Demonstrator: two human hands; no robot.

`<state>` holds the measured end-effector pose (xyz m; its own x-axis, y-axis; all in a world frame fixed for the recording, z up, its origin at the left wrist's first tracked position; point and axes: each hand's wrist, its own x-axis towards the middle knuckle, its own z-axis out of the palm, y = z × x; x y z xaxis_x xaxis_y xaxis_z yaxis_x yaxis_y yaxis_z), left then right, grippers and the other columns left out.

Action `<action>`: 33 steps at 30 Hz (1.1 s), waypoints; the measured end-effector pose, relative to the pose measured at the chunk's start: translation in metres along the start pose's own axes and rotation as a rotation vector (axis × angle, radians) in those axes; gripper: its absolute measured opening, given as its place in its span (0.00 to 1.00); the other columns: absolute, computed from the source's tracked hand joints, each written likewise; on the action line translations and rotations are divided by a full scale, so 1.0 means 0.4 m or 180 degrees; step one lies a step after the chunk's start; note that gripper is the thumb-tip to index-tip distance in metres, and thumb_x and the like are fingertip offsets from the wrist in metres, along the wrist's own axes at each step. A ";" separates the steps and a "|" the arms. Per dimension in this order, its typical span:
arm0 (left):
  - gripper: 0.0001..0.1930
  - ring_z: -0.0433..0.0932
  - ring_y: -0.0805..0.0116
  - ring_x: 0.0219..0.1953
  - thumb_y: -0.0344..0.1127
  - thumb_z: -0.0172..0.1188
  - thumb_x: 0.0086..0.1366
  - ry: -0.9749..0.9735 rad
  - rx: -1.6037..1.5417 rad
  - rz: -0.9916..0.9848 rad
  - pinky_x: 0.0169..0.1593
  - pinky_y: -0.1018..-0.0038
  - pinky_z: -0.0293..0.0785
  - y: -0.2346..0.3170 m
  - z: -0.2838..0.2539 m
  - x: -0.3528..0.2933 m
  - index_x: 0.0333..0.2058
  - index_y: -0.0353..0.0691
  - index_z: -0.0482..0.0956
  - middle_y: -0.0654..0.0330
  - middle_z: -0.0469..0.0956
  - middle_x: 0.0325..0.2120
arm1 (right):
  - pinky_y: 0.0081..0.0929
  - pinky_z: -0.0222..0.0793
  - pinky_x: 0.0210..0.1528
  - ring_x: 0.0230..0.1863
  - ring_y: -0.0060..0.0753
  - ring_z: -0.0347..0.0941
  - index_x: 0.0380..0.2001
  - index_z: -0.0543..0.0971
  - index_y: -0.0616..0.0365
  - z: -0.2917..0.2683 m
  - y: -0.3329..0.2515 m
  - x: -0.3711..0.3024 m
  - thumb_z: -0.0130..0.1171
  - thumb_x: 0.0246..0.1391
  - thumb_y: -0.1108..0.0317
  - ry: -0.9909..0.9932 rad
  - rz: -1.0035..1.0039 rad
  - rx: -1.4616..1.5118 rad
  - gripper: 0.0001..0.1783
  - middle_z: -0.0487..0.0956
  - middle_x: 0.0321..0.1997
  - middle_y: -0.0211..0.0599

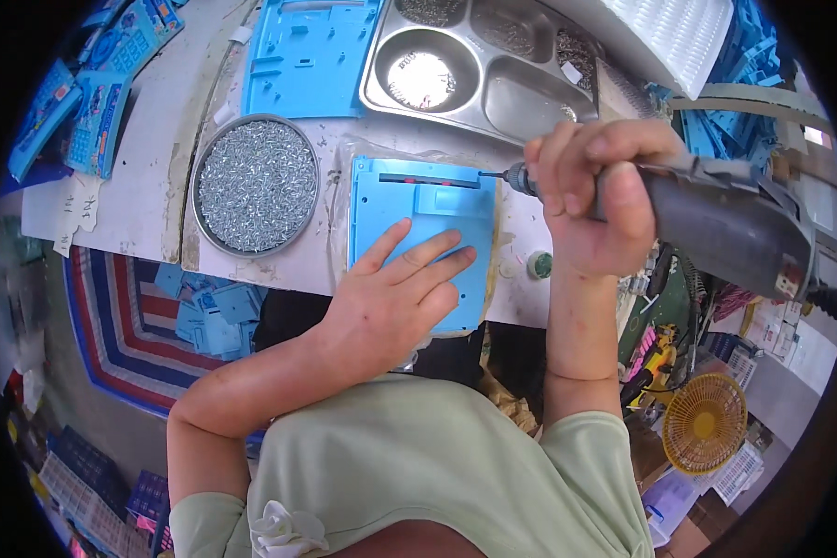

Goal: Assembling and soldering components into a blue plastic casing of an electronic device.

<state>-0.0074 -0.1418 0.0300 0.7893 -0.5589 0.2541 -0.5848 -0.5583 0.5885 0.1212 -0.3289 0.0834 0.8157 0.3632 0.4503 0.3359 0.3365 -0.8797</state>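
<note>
A flat light-blue plastic housing (381,205) lies on the table in front of me, over a clear plastic sheet. My left hand (391,298) rests on its lower part with the fingers spread. In my right hand (595,186) is a dark grey electric screwdriver (716,219), with fingers wrapped round its body near the chuck. The bit points left and its tip meets the upper right corner of the housing. Near the housing's top is a dark slot with red bits in it. To the left stands a round bowl of small silver screws (256,184).
A steel compartment tray (451,112) with small metal parts stands at the back. Beside it lies another blue housing (307,60). Printed blue panels (98,116) are at far left; more blue parts fill a striped bag (126,325) below. A yellow basket (705,423) sits at right.
</note>
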 end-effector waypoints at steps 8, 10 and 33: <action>0.11 0.71 0.59 0.67 0.32 0.68 0.59 0.0006 -0.0001 0.0101 0.70 0.47 0.60 -0.010 -0.010 -0.003 0.37 0.43 0.75 0.61 0.77 0.60 | 0.30 0.65 0.31 0.19 0.23 0.60 0.36 0.70 0.58 -0.006 0.041 -0.007 0.58 0.65 0.62 -0.0189 0.0279 -0.0565 0.12 0.65 0.17 0.27; 0.12 0.71 0.59 0.66 0.32 0.69 0.58 0.0008 -0.0026 0.0095 0.70 0.48 0.61 -0.018 -0.004 -0.007 0.38 0.43 0.75 0.61 0.77 0.60 | 0.30 0.65 0.31 0.19 0.23 0.60 0.38 0.72 0.58 -0.006 0.018 0.005 0.57 0.65 0.64 -0.0158 0.0278 -0.0349 0.09 0.65 0.18 0.26; 0.05 0.85 0.66 0.44 0.21 0.65 0.63 0.0939 -0.3438 -0.1494 0.43 0.73 0.83 -0.001 -0.090 0.080 0.33 0.30 0.76 0.46 0.82 0.43 | 0.27 0.60 0.33 0.22 0.21 0.61 0.50 0.72 0.52 0.060 -0.163 -0.020 0.51 0.68 0.52 -0.0778 -0.0347 0.0399 0.17 0.70 0.24 0.22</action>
<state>0.0249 -0.1374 0.0657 0.9771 -0.1998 -0.0734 0.1156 0.2083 0.9712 0.0815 -0.3330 0.1409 0.6353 0.5124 0.5778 0.3420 0.4843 -0.8053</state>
